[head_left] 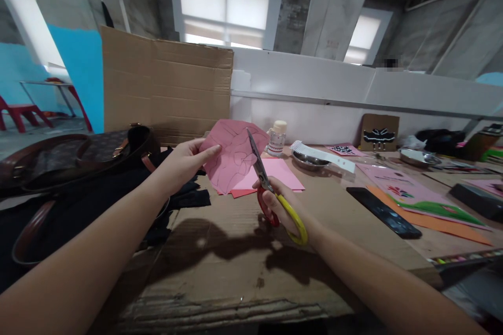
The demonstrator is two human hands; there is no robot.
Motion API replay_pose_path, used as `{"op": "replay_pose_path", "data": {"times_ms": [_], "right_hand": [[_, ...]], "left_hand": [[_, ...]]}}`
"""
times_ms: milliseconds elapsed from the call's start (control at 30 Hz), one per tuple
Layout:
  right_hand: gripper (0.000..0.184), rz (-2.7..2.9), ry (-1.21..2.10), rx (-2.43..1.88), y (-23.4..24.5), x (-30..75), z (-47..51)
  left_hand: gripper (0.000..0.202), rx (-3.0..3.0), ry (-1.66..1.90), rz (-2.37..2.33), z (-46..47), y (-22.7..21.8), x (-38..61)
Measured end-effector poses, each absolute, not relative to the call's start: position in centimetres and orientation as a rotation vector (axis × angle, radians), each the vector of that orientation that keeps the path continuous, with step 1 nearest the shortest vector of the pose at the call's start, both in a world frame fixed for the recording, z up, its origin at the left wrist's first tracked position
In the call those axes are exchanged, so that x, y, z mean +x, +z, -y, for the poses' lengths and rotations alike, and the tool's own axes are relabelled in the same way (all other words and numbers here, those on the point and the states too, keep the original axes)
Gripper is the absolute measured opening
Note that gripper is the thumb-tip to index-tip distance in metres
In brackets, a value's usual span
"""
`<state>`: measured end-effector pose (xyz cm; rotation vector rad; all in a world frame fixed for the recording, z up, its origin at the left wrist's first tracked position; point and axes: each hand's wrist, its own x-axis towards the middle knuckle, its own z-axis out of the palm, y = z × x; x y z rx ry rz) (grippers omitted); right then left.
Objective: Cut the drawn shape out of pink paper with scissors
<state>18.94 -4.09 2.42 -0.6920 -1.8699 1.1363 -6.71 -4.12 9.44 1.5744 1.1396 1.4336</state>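
My left hand [188,162] pinches the left edge of a pink sheet of paper [228,159] with line drawings on it, holding it up above the table. In my right hand [288,201] is a pair of scissors [262,168] with one red and one yellow handle loop. The blades point up and lie across the right part of the pink paper in this view; whether they touch it I cannot tell. Behind the raised sheet, more pink paper [285,174] lies flat, with a red edge showing under it. Beneath both hands is a brown cardboard sheet [220,272].
At the left a brown handbag [86,159] rests on black cloth [74,220]. A cardboard panel [168,89] stands behind. A cup [277,138] and a metal bowl [310,161] sit at the back. To the right lie a phone [383,212] and a decorated pink sheet [408,188].
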Motion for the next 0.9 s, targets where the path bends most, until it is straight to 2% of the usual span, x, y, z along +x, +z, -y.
{"op": "replay_pose_path", "data": {"times_ms": [700,900], "right_hand": [[0.045,1.871,1.165,-0.696,2.67,18.91,4.24],[0.050,1.897,1.150,-0.671,2.67,18.87,4.31]], "left_hand": [[0.039,1.659,1.436,-1.175,4.00,9.19,-7.03],[0.043,1.604,1.522,-1.086,3.85,9.27,-7.32]]}}
